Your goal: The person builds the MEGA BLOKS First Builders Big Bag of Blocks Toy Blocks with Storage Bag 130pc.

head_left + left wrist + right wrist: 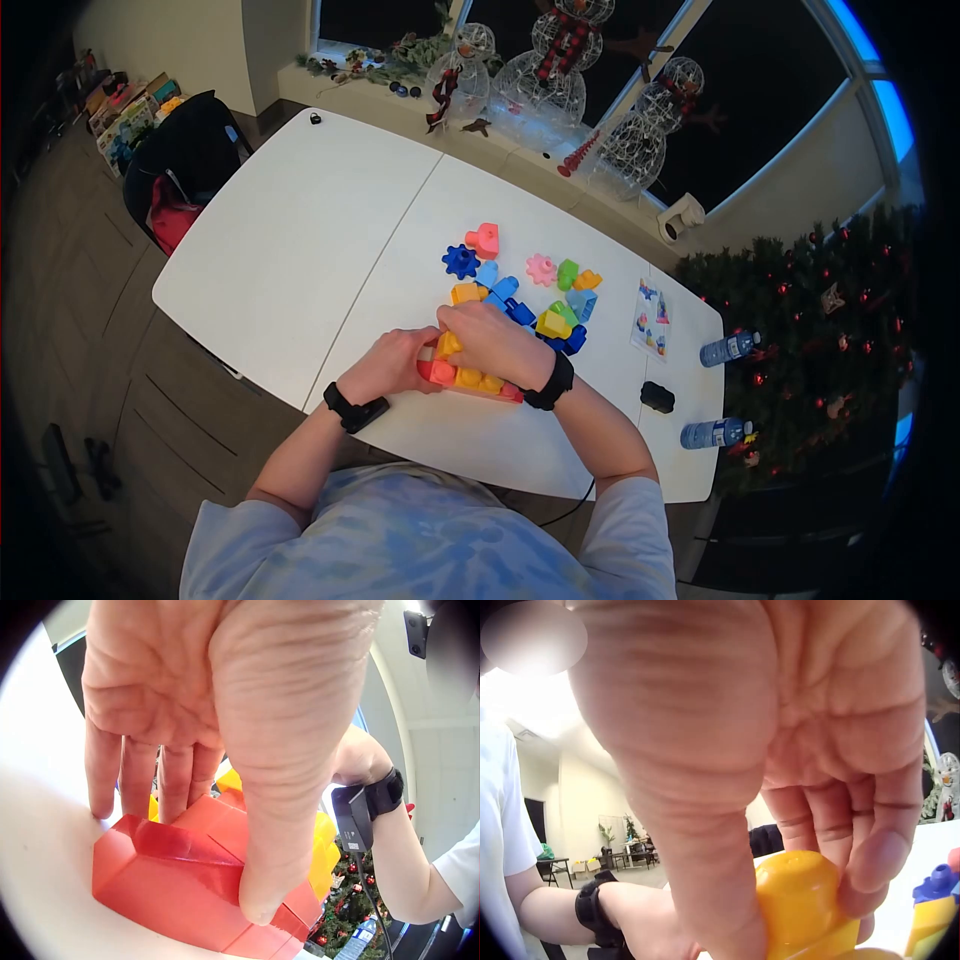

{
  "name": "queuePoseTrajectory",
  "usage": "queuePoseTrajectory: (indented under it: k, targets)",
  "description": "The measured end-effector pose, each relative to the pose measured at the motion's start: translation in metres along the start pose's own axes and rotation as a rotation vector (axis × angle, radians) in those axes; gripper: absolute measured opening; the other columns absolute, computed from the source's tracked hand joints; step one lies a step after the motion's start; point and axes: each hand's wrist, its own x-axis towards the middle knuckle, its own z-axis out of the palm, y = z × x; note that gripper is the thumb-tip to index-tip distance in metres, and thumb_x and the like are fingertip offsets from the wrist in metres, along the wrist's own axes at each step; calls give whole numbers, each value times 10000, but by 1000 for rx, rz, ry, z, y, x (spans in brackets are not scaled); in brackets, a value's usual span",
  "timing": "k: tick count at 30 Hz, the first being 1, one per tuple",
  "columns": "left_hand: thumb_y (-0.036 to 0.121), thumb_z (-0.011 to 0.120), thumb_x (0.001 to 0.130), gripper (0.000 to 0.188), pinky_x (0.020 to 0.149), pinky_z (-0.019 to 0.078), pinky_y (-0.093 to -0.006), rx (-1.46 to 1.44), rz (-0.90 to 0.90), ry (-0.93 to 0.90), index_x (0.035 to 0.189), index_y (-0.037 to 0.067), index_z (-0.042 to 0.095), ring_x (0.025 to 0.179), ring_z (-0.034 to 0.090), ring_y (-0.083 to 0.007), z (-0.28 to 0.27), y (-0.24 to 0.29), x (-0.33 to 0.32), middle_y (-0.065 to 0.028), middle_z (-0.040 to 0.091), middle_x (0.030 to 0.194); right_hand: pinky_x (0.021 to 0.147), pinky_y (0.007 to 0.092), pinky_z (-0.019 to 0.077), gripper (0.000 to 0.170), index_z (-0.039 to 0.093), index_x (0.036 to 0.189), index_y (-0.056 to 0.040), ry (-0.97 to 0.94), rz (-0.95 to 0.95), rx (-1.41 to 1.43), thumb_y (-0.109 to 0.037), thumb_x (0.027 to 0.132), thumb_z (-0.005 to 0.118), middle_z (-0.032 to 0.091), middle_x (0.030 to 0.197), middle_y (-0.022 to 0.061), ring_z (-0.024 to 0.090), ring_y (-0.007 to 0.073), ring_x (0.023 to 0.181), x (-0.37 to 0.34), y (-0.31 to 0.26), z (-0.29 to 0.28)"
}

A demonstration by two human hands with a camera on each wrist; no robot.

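A long row of red and yellow blocks lies near the table's front edge, its red end block (pixel 172 862) plain in the left wrist view. The left hand (pixel 392 362) grips that end, thumb on the near side and fingers on the far side (pixel 217 772). Between thumb and fingers the right hand (pixel 497 345) pinches a yellow block (pixel 799 900), held at the row in the head view (pixel 447 345). Whether that block is joined to the row is hidden.
Beyond the hands lie loose blocks: a dark blue gear (pixel 461 262), a pink gear (pixel 541 269), a salmon block (pixel 484 240) and several others. To the right are a picture sheet (pixel 652 318), a black object (pixel 657 397) and two water bottles (pixel 728 348).
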Motion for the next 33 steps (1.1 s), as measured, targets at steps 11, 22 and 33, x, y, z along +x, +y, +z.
queuePoseTrajectory:
  k: [11, 22, 33]
  targets:
    - [232, 907, 653, 627, 840, 571, -435, -7, 13, -6, 1188, 40, 642, 947, 706, -381, 1, -1, 2, -167, 737, 1028, 796, 437, 541, 250, 696, 937, 27, 100, -64, 13, -192, 831, 750, 704, 885, 201, 685, 374, 883, -7, 3, 0]
    - [187, 899, 636, 613, 851, 564, -451, 46, 20, -16, 1161, 25, 628, 965, 692, -406, 0, 2, -2, -193, 723, 1024, 1205, 442, 369, 500, 706, 1309, -171, -39, -8, 4, -84, 821, 768, 434, 1615, 131, 368, 363, 1503, 22, 82, 9]
    - [159, 882, 640, 583, 853, 562, -448, 58, -47, -22, 1141, 30, 613, 980, 685, -407, -11, 8, -9, -195, 716, 1027, 1183, 432, 409, 574, 710, 1211, -104, 110, -10, -171, 183, 725, 602, 544, 1526, 107, 398, 351, 1494, -27, 135, 46]
